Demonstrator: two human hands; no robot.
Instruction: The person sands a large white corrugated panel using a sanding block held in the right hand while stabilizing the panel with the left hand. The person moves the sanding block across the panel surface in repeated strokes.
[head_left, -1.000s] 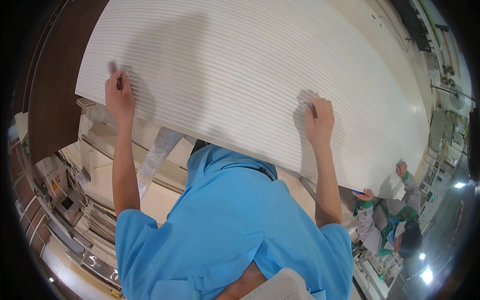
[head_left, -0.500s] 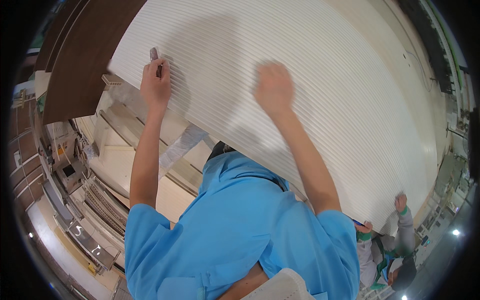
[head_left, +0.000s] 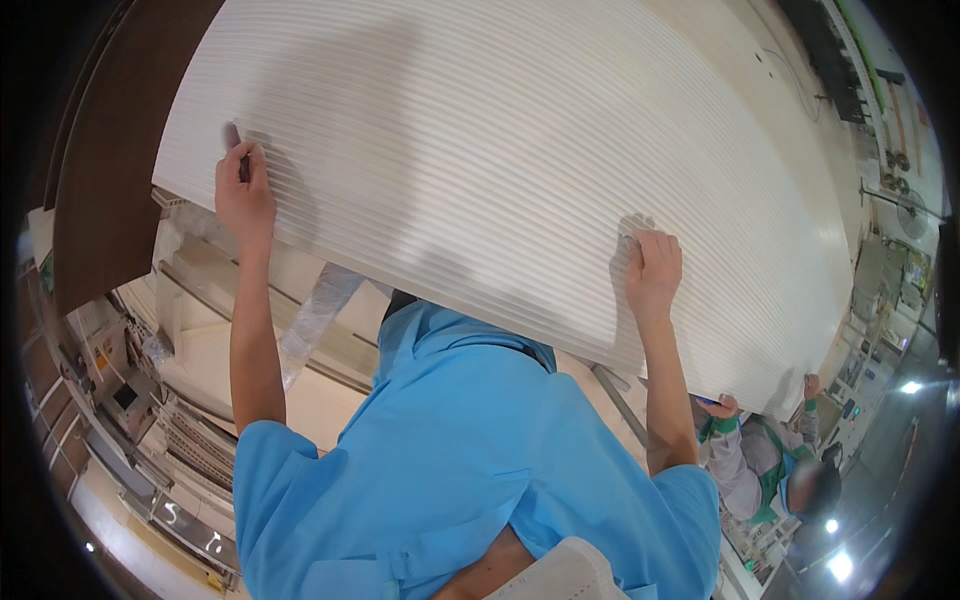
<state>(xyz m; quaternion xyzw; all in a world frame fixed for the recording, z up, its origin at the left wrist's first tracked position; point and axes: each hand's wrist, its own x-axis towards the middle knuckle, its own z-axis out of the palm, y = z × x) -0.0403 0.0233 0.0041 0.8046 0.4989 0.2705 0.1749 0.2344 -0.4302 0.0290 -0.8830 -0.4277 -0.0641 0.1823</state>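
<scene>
White ridged board (head_left: 500, 170) under hands
A dark stick (head_left: 233, 134) is held by the left hand (head_left: 246, 200); what's in the curled right hand (head_left: 655, 275) can't be told.

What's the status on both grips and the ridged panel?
Left grip closed around dark tool, at ridged white panel. Right grip at panel, fingers bent, contents unclear. Co-worker's hands at panel's edge, farther right.

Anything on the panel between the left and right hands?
Bare: only the ribbed white panel, partly shadowed, lies between the left hand and right hand, in the head view.
</scene>
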